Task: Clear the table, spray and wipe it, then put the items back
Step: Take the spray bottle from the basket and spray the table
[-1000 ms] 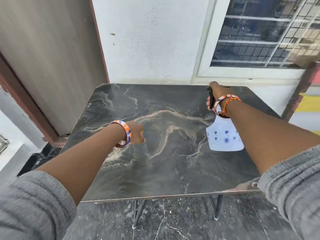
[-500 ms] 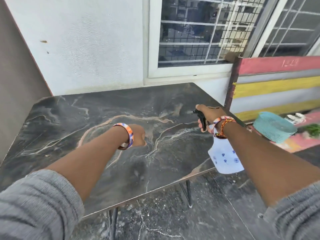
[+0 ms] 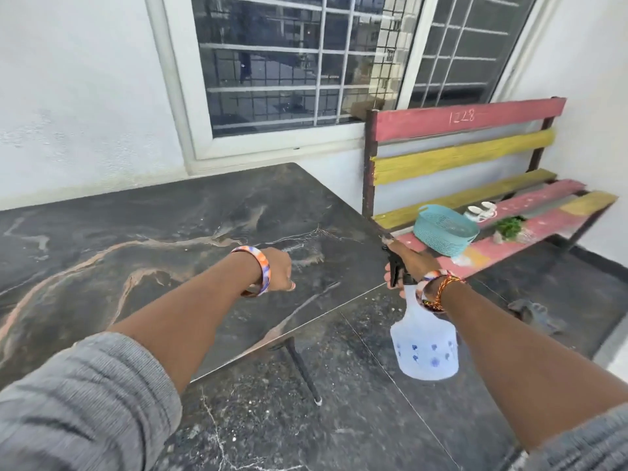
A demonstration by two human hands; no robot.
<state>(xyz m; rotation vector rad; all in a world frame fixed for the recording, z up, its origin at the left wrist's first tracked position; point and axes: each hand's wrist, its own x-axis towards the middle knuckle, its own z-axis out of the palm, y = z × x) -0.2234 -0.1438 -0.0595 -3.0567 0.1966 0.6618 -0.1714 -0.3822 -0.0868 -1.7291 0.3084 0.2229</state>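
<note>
At right of centre, a spray bottle (image 3: pixel 424 348) is gripped by the right hand (image 3: pixel 406 263); at centre, the left hand (image 3: pixel 280 270) is held over the table (image 3: pixel 153 226), its fingers hidden.

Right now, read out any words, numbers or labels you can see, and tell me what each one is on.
"1228": written in pale strokes on the red top slat of the bench; the last digit is rough.
The spray bottle in the right hand bears only blue flower prints, no readable text.
Nothing else carries writing.
</note>
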